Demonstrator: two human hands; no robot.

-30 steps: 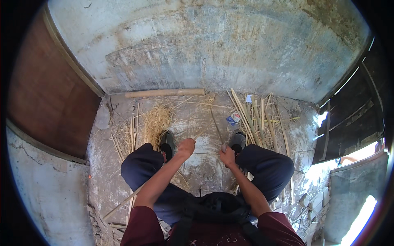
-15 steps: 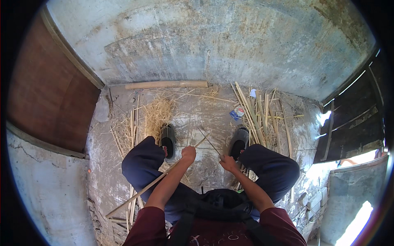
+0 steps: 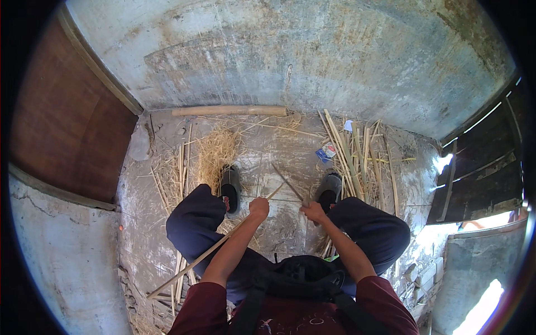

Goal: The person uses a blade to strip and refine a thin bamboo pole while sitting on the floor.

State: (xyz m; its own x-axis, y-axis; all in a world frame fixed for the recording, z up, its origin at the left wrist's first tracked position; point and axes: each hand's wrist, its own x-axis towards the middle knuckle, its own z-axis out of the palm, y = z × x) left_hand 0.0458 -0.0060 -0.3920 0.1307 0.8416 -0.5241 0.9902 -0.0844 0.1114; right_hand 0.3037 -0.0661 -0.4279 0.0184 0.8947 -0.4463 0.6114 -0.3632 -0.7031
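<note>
In the head view, the left hand (image 3: 258, 206) is closed around a strip (image 3: 190, 264), which slants from the lower left, over the left thigh, to a tip just past the fist. The right hand (image 3: 313, 212) grips a knife (image 3: 287, 180), its blade angled forward and left, near that tip. 2 shoes (image 3: 229, 192) flank the hands; straw (image 3: 218, 151) lies ahead of the left shoe.

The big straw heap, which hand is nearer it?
Left. The left hand is below the straw heap, to its right; the right hand is below too, much farther right.
</note>
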